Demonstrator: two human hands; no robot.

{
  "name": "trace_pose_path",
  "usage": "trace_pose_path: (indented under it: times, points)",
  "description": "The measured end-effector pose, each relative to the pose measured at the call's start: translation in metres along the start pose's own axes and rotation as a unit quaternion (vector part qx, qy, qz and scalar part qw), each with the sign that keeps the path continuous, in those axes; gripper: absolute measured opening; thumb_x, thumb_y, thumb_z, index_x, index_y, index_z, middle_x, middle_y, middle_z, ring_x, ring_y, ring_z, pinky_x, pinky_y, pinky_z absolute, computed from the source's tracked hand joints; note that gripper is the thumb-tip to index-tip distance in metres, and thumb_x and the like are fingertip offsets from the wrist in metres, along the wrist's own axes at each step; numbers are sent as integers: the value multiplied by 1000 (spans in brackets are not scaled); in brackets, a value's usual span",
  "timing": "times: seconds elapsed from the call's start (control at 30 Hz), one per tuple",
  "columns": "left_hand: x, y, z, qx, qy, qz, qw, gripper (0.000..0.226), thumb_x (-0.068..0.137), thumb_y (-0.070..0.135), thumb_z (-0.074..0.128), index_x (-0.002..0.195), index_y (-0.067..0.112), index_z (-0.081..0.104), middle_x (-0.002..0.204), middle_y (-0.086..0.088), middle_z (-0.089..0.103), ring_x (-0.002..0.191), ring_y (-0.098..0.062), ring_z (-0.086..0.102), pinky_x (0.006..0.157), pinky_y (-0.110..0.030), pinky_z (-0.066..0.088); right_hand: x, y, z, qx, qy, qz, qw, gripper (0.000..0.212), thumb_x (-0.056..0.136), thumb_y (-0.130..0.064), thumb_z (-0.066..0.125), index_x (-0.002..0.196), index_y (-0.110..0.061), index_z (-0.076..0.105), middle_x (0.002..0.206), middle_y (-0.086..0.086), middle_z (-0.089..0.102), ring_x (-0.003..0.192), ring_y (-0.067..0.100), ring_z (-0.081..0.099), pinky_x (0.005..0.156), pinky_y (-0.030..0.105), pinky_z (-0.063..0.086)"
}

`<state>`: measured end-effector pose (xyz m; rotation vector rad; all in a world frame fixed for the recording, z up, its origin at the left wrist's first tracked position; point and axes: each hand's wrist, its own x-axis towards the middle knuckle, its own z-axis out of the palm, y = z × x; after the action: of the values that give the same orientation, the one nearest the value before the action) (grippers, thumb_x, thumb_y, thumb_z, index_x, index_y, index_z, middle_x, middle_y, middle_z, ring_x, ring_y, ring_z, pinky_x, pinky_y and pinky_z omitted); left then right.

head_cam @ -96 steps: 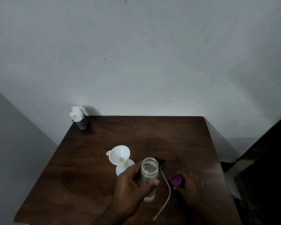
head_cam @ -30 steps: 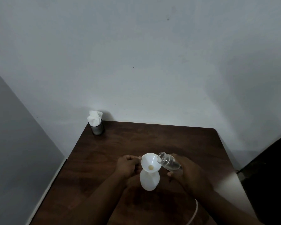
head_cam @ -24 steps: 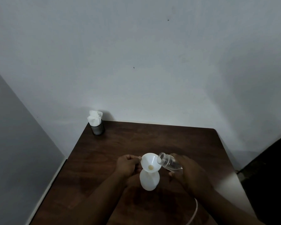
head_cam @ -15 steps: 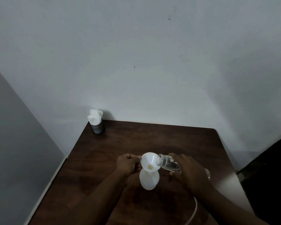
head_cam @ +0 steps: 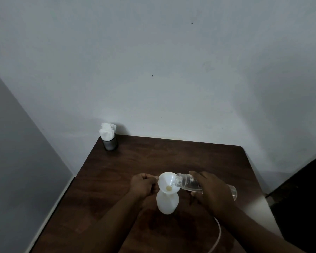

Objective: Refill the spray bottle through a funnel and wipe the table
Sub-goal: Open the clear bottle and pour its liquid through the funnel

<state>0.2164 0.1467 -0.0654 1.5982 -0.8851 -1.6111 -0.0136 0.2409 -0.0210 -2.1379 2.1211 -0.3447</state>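
Mid-pour. Right hand [head_cam: 213,192] has its fingers wrapped round the clear bottle [head_cam: 188,183], which is tipped nearly flat with its mouth just over the funnel [head_cam: 167,183] rim. Left hand [head_cam: 142,185] has its fingers curled, pinching the funnel's side tab. The funnel sits in the neck of the white spray bottle [head_cam: 167,202], upright on the surface [head_cam: 171,156] between the two hands. Can't make out a clean stream at this range.

Risks as I see them:
- The mouth is at the rim edge, not the centre. Tip any faster and liquid probably runs down the outside of the funnel onto the surface.
- The spray bottle itself looks unheld, with only the tab pinch steadying the stack. It looks light and top-heavy, so a nudge from the clear bottle could topple it.
- The funnel outlet is narrow. Pour faster than it drains and the cone brims over.
- The fill level is hard to read through the white plastic, so overfill is possible.
- Tube [head_cam: 216,238] lies just behind the right forearm and could get dragged or swept off.

Tissues [head_cam: 107,131] in the holder [head_cam: 109,144] are at the far left corner, well away from any spill.
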Motion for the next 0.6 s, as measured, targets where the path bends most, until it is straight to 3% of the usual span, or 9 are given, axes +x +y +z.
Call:
trace_pose_path:
  times: [0.23,0.47,0.6]
  points:
    - [-4,3,-1,13,-1,1,1000,11,93,-6,70,98,-16,69,72,-24,69,53,-25,60,59,-35,54,1,-1,-4,-8,-6,-10,1000,70,83,-47,73,146,-36,45,129,-10,59,115,12,56,92,30,49]
    - [-6,6,-1,25,-2,2,1000,5,93,-5,71,87,-5,71,67,-16,72,53,-22,65,57,-35,59,2,0,-3,-14,-6,-13,1000,72,82,-49,72,146,-38,43,129,-12,58,115,10,55,92,30,49]
    - [-7,8,-1,35,-6,0,999,9,93,-5,71,84,-2,72,61,-11,73,45,-14,65,44,-25,54,1,1,-2,-19,-4,-16,1000,72,81,-50,73,146,-37,45,127,-11,59,113,12,56,91,31,49]
